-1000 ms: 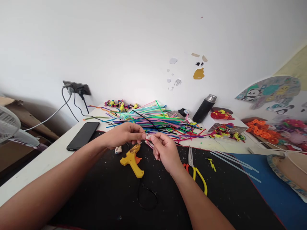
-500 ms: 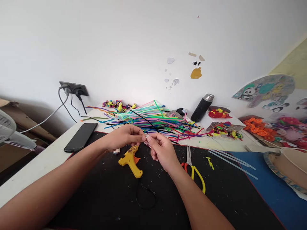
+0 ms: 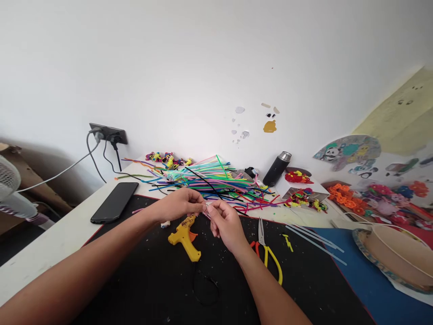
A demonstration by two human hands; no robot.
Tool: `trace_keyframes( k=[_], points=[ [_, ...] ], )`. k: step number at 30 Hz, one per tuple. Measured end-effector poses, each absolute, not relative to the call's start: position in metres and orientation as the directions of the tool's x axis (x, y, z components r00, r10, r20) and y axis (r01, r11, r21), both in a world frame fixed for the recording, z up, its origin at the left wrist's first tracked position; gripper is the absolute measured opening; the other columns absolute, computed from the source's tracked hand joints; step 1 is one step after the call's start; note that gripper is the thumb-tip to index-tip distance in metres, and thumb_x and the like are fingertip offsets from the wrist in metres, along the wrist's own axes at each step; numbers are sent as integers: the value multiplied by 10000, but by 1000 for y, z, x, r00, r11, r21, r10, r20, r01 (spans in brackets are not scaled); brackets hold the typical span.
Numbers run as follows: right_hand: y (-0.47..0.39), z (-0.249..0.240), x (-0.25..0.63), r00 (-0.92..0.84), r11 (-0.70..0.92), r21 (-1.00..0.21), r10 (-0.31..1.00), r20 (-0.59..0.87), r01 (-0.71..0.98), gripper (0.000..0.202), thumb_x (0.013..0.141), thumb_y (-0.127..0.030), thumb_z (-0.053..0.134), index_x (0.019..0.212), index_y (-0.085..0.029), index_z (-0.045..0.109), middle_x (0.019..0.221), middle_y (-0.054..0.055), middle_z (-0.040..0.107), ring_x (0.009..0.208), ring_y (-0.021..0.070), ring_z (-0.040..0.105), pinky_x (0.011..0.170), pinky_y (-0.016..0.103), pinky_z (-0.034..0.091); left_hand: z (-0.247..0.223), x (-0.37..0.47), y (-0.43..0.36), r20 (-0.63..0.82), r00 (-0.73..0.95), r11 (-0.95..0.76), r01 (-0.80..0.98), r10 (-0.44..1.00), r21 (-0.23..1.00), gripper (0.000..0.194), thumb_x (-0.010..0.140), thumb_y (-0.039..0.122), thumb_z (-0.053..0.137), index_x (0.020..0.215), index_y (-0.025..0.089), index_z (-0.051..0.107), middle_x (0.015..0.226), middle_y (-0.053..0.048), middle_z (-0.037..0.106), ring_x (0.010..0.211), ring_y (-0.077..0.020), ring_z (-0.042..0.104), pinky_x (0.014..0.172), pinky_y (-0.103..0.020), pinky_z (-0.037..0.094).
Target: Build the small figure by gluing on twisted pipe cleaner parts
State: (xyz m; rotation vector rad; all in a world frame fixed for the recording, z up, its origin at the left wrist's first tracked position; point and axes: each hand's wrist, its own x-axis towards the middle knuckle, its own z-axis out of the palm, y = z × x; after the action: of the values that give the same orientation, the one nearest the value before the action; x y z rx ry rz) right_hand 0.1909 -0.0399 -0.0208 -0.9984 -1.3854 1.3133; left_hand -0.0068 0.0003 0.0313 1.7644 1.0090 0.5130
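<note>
My left hand (image 3: 184, 204) and my right hand (image 3: 226, 225) meet fingertip to fingertip above the black mat (image 3: 149, 280). Between their thumbs and forefingers is a small, thin pinkish piece (image 3: 206, 214), mostly covered by the fingers; its kind is too small to make out. Both hands are closed in a pinch on it. Just below my left hand lies a yellow glue gun (image 3: 186, 241), its nozzle end partly behind my fingers. Scissors with yellow handles (image 3: 275, 264) rest right of my right wrist, beside orange handles (image 3: 256, 247) partly hidden by my arm.
Many coloured pipe cleaners (image 3: 203, 178) are heaped along the wall. A phone (image 3: 115, 202) lies at left, a black flask (image 3: 277, 168) leans behind. Clear glue sticks (image 3: 316, 241) and a small yellow-green piece (image 3: 288, 243) lie at right, near a round basket (image 3: 395, 257).
The view has tilted up slightly, so the table things sit lower in the picture. My hands keep their pinch at nearly the same place over the mat.
</note>
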Motion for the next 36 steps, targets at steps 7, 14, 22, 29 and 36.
trace_keyframes(
  k=[7,14,22,29,36],
  points=[
    [-43,-32,184,-201,69,-997,977,64,18,358,901,-558,661,871,-211,580,469,-111,456,349,82,399,363,193,270,44,-12,1,-100,536,-156,412,838,898,366,780,545,726,800,180,697,670,23,600,616,-147,503,575,-261,353],
    [-69,-30,211,-166,57,-962,986,12,267,272,951,-476,618,908,-207,618,562,-88,513,401,93,460,440,219,337,47,-10,1,-93,541,-163,407,836,899,413,774,599,690,844,193,676,670,20,586,623,-159,508,564,-259,349],
    [-120,13,299,-36,-21,-370,989,-145,929,163,950,-363,678,1013,-223,730,803,15,724,741,186,651,627,277,333,55,-9,-7,-59,569,-190,370,820,909,456,736,649,721,816,204,658,696,12,601,649,-168,528,589,-257,377],
    [-143,1,305,72,-99,-171,985,-156,980,348,908,-439,721,1154,-192,726,1050,105,748,902,263,706,703,308,397,51,-6,-9,-39,604,-230,362,796,903,447,782,638,701,863,198,700,726,-6,625,643,-170,519,578,-264,356],
    [-137,-3,302,137,-175,-304,980,-145,936,188,892,-279,724,1058,-191,706,829,38,716,781,204,669,655,279,380,44,-2,-11,-21,638,-271,356,770,894,374,843,579,686,863,206,702,699,15,614,630,-159,488,595,-268,333]
  ],
)
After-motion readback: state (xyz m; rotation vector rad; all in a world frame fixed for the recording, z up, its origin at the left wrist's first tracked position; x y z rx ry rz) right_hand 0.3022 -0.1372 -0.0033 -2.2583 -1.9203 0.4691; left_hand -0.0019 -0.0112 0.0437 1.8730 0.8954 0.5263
